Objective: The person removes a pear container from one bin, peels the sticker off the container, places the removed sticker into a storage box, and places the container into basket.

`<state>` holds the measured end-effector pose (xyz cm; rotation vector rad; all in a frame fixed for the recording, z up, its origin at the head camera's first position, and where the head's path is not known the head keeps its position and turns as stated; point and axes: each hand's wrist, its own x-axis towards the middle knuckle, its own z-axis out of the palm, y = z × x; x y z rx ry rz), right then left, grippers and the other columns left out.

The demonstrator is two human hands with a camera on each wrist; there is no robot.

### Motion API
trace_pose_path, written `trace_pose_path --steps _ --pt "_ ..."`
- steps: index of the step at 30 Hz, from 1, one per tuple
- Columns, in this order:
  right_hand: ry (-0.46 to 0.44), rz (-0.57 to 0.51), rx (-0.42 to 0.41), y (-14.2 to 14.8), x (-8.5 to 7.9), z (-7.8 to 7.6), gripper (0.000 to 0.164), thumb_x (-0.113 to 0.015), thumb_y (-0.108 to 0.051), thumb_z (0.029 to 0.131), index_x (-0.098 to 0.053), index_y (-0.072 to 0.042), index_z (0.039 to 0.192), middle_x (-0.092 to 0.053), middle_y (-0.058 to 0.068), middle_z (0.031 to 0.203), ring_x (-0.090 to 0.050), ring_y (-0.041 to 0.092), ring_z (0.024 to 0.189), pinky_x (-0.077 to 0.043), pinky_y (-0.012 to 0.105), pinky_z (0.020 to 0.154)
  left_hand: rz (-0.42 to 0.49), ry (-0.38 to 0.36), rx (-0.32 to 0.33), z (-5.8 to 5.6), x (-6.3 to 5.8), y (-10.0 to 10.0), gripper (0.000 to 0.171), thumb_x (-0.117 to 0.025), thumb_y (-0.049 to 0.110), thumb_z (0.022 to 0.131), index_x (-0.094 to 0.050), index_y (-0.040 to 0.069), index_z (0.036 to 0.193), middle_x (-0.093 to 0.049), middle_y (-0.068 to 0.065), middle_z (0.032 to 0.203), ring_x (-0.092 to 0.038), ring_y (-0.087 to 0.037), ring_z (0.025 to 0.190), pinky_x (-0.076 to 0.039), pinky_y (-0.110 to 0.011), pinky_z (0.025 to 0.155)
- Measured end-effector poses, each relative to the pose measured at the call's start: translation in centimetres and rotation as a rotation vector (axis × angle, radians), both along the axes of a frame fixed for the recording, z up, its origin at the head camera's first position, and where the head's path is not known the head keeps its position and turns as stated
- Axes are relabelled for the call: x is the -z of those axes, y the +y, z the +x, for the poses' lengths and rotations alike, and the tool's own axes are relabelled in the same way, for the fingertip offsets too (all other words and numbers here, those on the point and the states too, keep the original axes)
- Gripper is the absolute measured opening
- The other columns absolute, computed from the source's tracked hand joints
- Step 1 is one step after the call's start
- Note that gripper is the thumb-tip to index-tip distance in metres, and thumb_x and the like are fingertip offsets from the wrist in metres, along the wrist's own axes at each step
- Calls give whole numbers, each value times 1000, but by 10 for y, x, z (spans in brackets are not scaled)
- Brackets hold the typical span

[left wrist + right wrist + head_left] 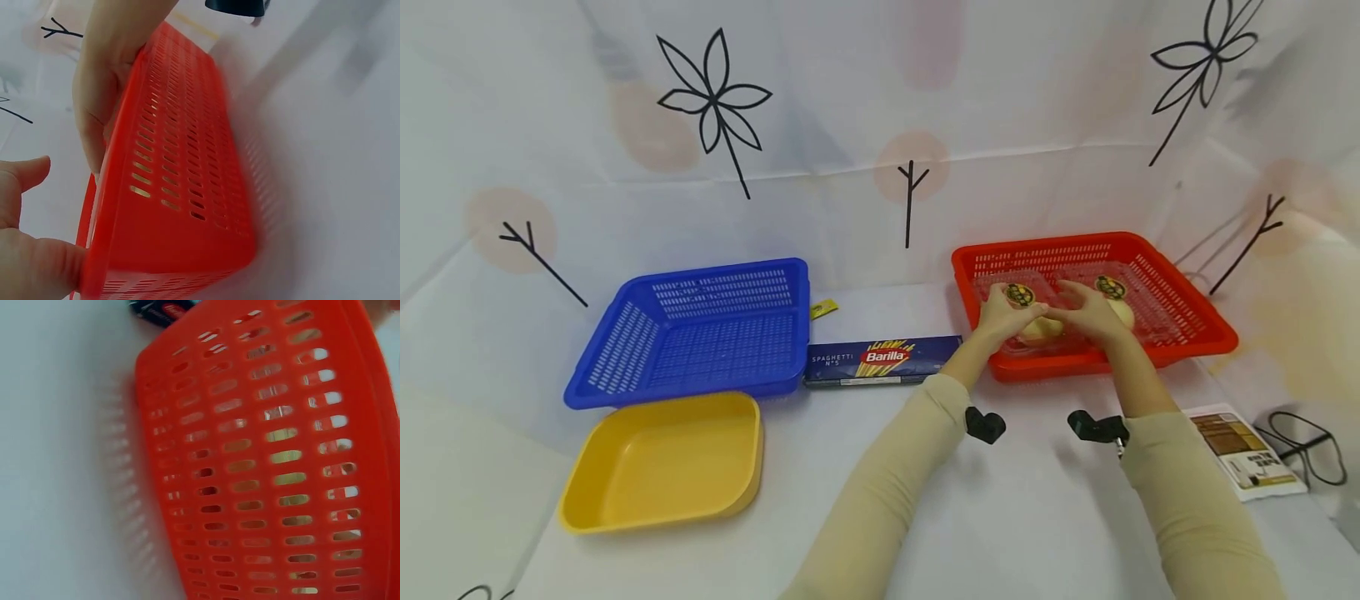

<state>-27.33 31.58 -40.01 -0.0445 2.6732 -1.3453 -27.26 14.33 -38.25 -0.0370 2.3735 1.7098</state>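
Both hands reach into a red perforated basket (pixel 1206 337) at the right in the head view. Left hand (pixel 1000 319) and right hand (pixel 1093 315) grip a clear plastic pack (pixel 1019 294) from its two sides, thumbs close together in front. Pale, rounded produce (pixel 1041 328) shows through it, and a dark round label is on its lid. A second clear pack (pixel 1138 292) with the same label lies to its right. In the left wrist view, the left hand's thumb (pixel 47 265) is at the basket rim. Basket mesh fills most of the right wrist view, hiding the fingers' contact.
A blue spaghetti box (pixel 880 361) lies left of the red basket. Further left are a blue perforated basket (pixel 715 354) and, nearer, a yellow tub (pixel 670 467). A small yellow sachet (pixel 823 308) lies behind the box. At the right is a brown-and-white packet (pixel 1247 450).
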Motion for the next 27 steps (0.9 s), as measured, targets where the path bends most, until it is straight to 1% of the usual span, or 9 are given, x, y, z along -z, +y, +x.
trace_pose_path --steps 4,8,12,15,17,18,19,24,27 --pt "-13 -42 47 2 -2 -1 88 -62 -41 88 -12 -2 150 -17 29 150 -25 47 132 -35 57 101 0 38 -9 -1 1 -1 71 -76 36 78 -41 17 137 -51 -3 132 -50 -19 118 -46 -34 94" --pt "-24 -62 76 3 -4 1 87 -62 -42 88 -13 -6 151 -14 27 152 -23 47 133 -35 56 101 -25 122 -19 -1 4 -2 68 -77 32 78 -44 19 136 -51 1 134 -50 -17 120 -46 -32 94" --pt "-39 -90 154 5 -7 4 88 -63 -47 85 -17 -10 151 -17 24 153 -22 45 133 -35 53 102 15 222 -36 1 6 -4 63 -78 23 77 -50 19 132 -54 3 132 -51 -17 119 -44 -31 94" --pt "-35 -181 216 4 -10 8 87 -66 -46 84 -21 -12 150 -23 19 152 -31 34 127 -47 34 93 53 321 -39 3 8 -6 60 -79 16 75 -54 15 130 -57 1 129 -53 -17 116 -44 -28 94" --pt "-31 -249 243 4 -12 11 86 -67 -44 83 -23 -14 150 -25 15 152 -40 23 115 -49 22 81 75 380 -41 5 10 -7 59 -79 13 75 -55 12 129 -59 -1 128 -54 -16 114 -43 -23 93" --pt "-33 -286 254 4 -14 12 85 -68 -43 83 -23 -16 150 -25 14 152 -44 18 107 -49 19 73 90 404 -39 6 11 -8 60 -79 12 75 -54 11 129 -59 -3 128 -56 -16 108 -45 -21 88" --pt "-37 -314 263 4 -15 14 84 -69 -42 83 -24 -18 150 -25 12 153 -44 14 100 -48 17 68 103 425 -38 7 12 -9 60 -78 11 75 -53 9 130 -59 -4 127 -58 -16 102 -45 -19 84" --pt "-27 -348 280 5 -23 23 82 -70 -38 82 -26 -23 150 -22 12 154 -47 6 91 -50 24 66 177 478 -39 12 15 -11 62 -77 9 75 -51 4 131 -58 -10 127 -54 -11 70 -44 -11 63" --pt "-8 -372 295 3 -28 28 82 -72 -34 82 -27 -21 149 -22 16 153 -48 8 92 -52 25 66 251 498 -35 14 15 -14 61 -77 5 75 -51 1 130 -58 -11 127 -58 -13 79 -45 -11 65"
